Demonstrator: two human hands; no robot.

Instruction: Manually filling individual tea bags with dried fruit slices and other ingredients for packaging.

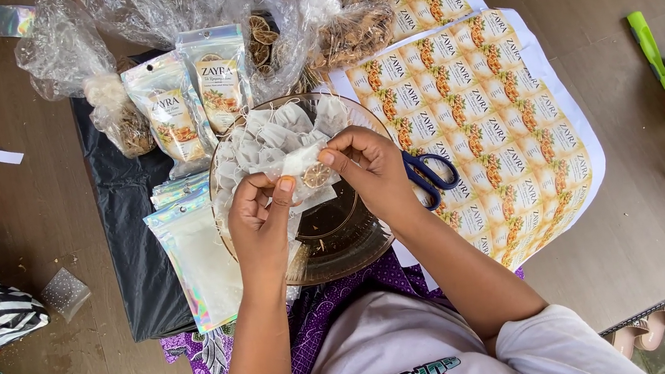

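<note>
While hands [311,185] pinch sachet [307,173], scissors [431,175] beside glass plate [356,243].

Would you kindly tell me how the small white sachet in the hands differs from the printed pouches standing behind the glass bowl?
The white sachet is small, translucent mesh and shows a dried slice inside; the printed pouches are larger, glossy and picture-printed. The sachet is held by the left hand and right hand; the pouches stand untouched behind the glass bowl.

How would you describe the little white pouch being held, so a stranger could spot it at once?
Find the round glass bowl at the centre. Just above it, the left hand and right hand pinch a small white pouch. Unlike the loose pouches heaped in the bowl, it shows a round dried slice inside.
</note>
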